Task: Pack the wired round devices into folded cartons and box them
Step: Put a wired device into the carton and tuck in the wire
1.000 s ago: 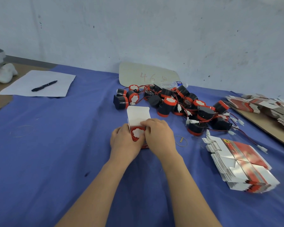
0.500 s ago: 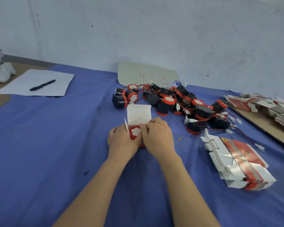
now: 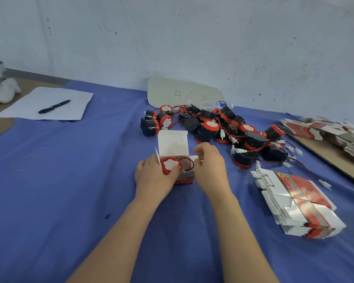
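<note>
Devices lie in a tangled heap at the far middle of the blue cloth: black drums with red rims, white faces, and red-and-black leads ending in white plugs. Just right of you sits a stack of flat cartons, red and silver print upward, with more spread on the board beyond.

Between your hands stands the one opened carton, white inside and red on the front, its lid flap upright at the back. Your left hand grips its left side with the thumb over the front edge. Keep that hold firm so the walls stay square.

One device sits inside, white face up and pushed to the left. It seems to ride near the opening, so press it fully down before closing.

Its wire is coiled in the gap on the right. Tuck every loop below the rim, or a flap will likely trap it.

Your right hand, fingers curled, pinches the small side flap. Fold that in first, then its opposite, then the lid.
</note>
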`<state>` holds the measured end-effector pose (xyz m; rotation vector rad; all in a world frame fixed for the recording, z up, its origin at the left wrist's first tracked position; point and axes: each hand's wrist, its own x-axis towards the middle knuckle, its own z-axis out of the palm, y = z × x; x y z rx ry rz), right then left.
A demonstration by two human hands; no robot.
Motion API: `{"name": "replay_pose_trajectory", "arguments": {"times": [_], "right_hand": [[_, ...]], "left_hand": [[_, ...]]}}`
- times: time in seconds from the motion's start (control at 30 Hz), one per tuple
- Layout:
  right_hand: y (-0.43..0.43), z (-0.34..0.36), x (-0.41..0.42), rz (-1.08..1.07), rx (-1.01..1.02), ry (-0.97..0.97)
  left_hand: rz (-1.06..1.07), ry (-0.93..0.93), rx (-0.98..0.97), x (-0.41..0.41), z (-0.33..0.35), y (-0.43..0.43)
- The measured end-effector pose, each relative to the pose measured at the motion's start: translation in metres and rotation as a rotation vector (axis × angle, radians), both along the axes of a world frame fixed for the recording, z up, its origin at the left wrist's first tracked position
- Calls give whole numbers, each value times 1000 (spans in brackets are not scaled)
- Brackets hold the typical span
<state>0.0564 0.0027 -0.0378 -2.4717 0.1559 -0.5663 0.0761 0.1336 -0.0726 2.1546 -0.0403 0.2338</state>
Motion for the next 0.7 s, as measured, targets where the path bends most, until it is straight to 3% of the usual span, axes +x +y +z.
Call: {"name": "replay_pose_trajectory", "arguments": {"times": [0.13, 0.23, 0.47, 0.53, 0.63, 0.7], "right_hand": [[-7, -3, 1, -121, 50, 51], [-7, 0, 1, -58, 221, 24], [-6, -5, 6, -37, 345, 130], [-3, -5, 4, -70, 218, 98], [5, -5, 1, -85, -138, 149], [12, -5, 1, -77, -207, 241]], "left_hand": [[1, -12, -2, -1, -1, 0], [-3, -16, 1, -1, -1, 0], [-8, -23, 4, -1, -1, -1], [-11, -24, 9, -1, -1, -1], [-2, -20, 19, -2, -1, -2], [2, -22, 40, -2, -1, -2]]}}
